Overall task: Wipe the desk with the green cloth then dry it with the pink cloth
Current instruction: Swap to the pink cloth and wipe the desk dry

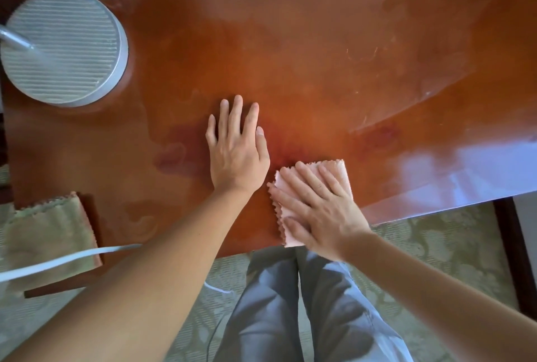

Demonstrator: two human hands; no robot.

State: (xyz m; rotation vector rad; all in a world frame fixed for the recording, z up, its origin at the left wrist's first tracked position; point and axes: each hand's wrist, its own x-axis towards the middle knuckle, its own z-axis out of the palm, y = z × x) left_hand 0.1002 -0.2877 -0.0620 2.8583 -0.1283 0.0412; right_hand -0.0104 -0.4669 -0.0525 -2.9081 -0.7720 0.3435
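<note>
Pink cloth (pixel 334 171) lay under the flat right hand (pixel 316 210), drying the counter (pixel 319 56); left hand (pixel 236 143) rested flat, empty; damp patches still needed sweeping.

The right hand (pixel 319 210) presses flat on the folded pink cloth (pixel 334 171) near the surface's (pixel 319 56) front edge; the left hand (pixel 236 146) lies flat beside it. The green cloth (pixel 49 234) lies at the left corner.
</note>
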